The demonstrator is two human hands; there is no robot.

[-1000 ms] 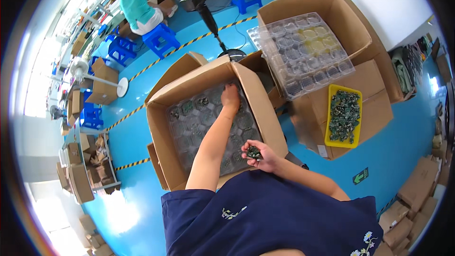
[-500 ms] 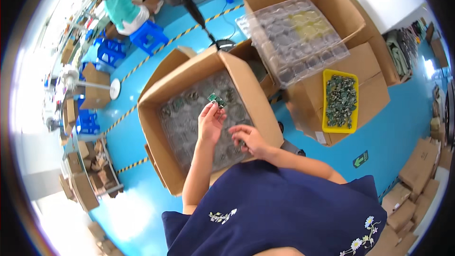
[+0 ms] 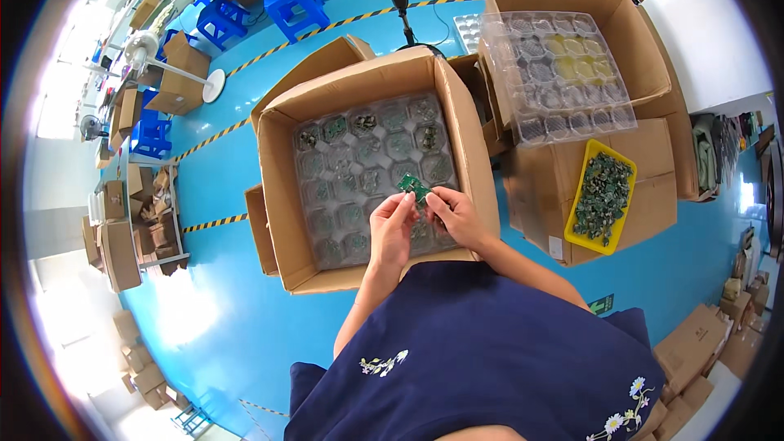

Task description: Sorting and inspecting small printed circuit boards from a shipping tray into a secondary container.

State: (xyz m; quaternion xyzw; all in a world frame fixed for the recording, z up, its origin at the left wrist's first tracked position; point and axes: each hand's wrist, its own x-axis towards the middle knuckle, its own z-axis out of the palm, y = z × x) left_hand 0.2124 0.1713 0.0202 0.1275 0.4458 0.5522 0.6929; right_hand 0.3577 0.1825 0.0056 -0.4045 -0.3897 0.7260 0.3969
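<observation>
Both hands meet over the open cardboard box (image 3: 282, 196): the left hand (image 3: 394, 231) and right hand (image 3: 453, 216) each pinch with a closed grip a small flat green circuit board (image 3: 413, 188), held just above the box's clear moulded plastic tray (image 3: 343, 188). A few of the tray's rounded pockets, mostly in the far rows, seem to hold small boards, though glare blurs them. To the right, a yellow bin (image 3: 581, 196) of green boards sits on a closed carton (image 3: 653, 188), near a second clear tray (image 3: 555, 73) lying across another open box.

Both hands, left hand (image 3: 393, 229) and right hand (image 3: 454, 214), pinching small green circuit board (image 3: 413, 187) above tray-lined cardboard box (image 3: 282, 196)
</observation>
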